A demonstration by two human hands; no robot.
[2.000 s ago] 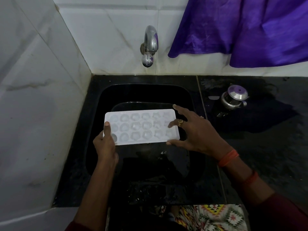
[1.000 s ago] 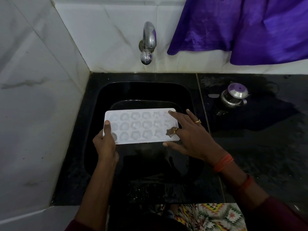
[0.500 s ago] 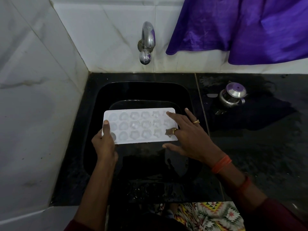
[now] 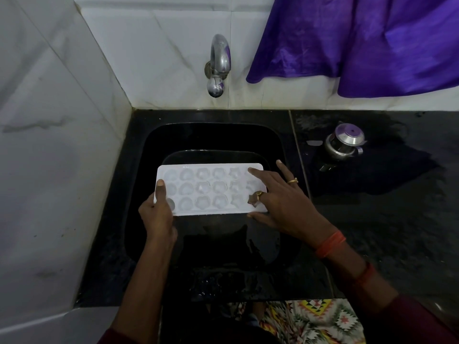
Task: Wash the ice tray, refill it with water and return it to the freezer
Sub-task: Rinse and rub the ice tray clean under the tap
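White ice tray [image 4: 211,188] over sink [image 4: 213,135] — left hand [image 4: 156,217] grips end | right hand [image 4: 280,204] spread flat on it

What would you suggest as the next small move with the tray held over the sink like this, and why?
Probably lift the right hand to open the tap: no water is running, and the left hand grips the tray over the sink.

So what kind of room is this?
Most likely a home kitchen. There is a black sink set in a dark counter, a metal tap on the tiled wall above it, and an ice tray held over the sink.
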